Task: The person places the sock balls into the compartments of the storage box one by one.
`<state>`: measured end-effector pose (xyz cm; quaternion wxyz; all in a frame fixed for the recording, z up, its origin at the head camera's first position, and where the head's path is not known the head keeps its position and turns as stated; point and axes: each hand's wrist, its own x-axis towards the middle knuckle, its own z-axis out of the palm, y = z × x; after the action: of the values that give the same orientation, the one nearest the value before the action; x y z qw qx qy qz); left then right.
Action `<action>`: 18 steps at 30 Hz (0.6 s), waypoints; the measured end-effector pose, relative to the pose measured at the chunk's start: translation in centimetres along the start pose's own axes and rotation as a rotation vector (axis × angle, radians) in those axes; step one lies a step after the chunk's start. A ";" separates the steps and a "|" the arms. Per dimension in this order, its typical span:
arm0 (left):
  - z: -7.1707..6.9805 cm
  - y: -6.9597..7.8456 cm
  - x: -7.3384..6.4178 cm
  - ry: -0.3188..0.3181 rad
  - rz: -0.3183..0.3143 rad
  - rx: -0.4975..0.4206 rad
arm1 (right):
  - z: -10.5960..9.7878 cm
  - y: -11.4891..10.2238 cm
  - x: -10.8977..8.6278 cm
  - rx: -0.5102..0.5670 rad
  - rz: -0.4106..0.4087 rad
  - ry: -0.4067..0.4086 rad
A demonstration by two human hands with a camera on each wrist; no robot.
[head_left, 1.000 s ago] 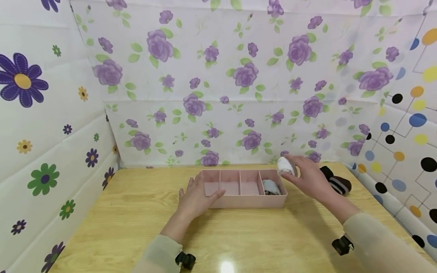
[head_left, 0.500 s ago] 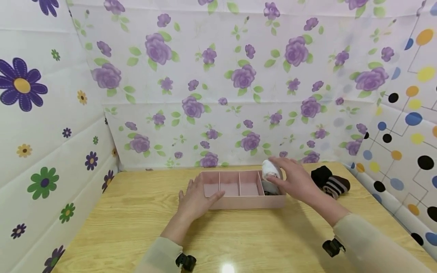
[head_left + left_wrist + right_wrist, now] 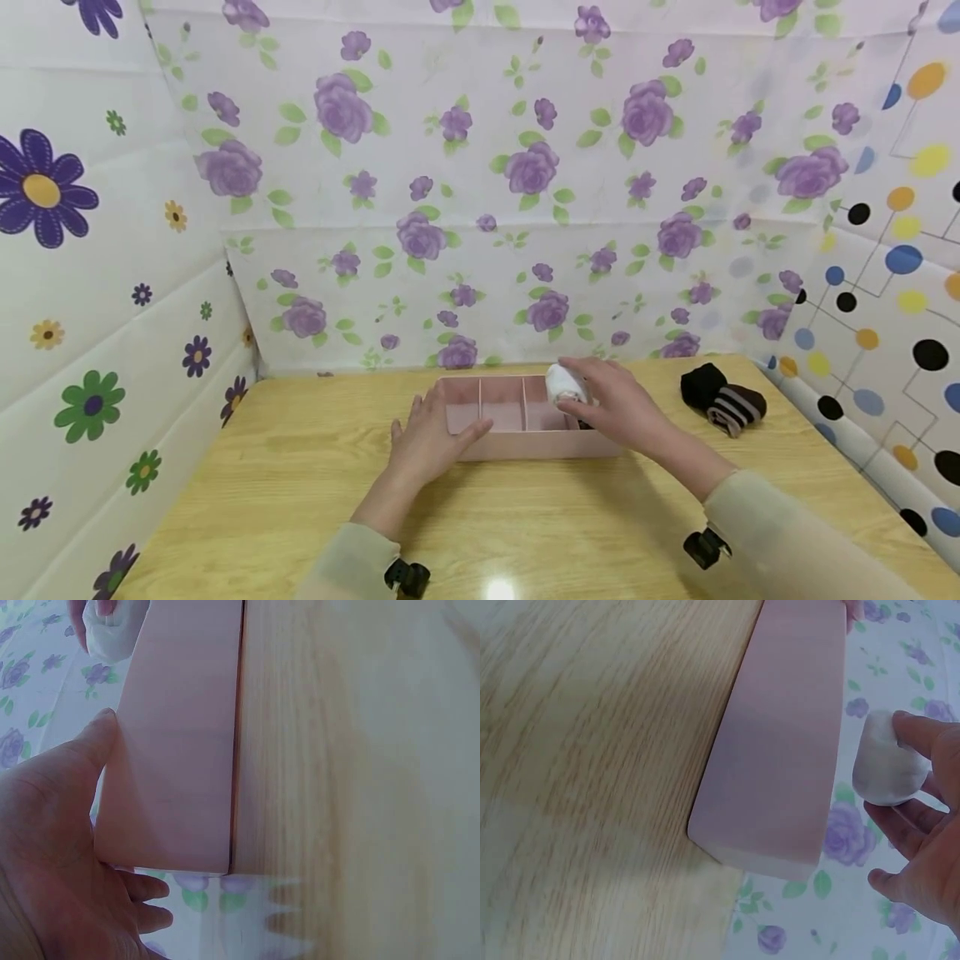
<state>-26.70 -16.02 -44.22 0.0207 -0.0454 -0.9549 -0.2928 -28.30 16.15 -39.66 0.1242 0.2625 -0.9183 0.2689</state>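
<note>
A white rolled-up sock [image 3: 565, 385] is pinched between the thumb and fingers of my right hand [image 3: 618, 404]. It hangs over the right half of a pink divided box [image 3: 525, 447], above the rim. In the right wrist view the rolled sock [image 3: 889, 759] appears above the box's top edge. My left hand [image 3: 429, 437] rests at the box's left end, fingers spread and fairly straight, thumb on the front rim. The left wrist view shows the left thumb [image 3: 97, 739] against that edge. The rightmost compartment's contents are mostly hidden behind my right hand; a dark bit shows.
To the right on the wooden table [image 3: 300, 500] lie a black rolled sock [image 3: 702, 386] and a dark striped rolled sock [image 3: 737, 408], side by side. A flowered cloth [image 3: 465, 167] hangs behind the table, with patterned cloths at both sides.
My right hand has carried the white rolled sock leftward from the box's right end, past the rightmost compartment. My left hand has stayed at the left end.
</note>
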 end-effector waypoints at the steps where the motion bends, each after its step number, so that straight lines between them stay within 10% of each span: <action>1: 0.0 0.0 0.0 -0.002 -0.003 0.002 | 0.2 -0.1 0.0 0.000 -0.001 -0.003; 18: 0.0 -0.1 0.2 -0.001 -0.007 0.019 | 2.2 -0.5 0.6 0.010 0.028 -0.020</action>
<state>-26.89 -16.04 -44.28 0.0196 -0.0418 -0.9578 -0.2835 -28.69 14.27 -41.06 0.1099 0.2530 -0.9217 0.2727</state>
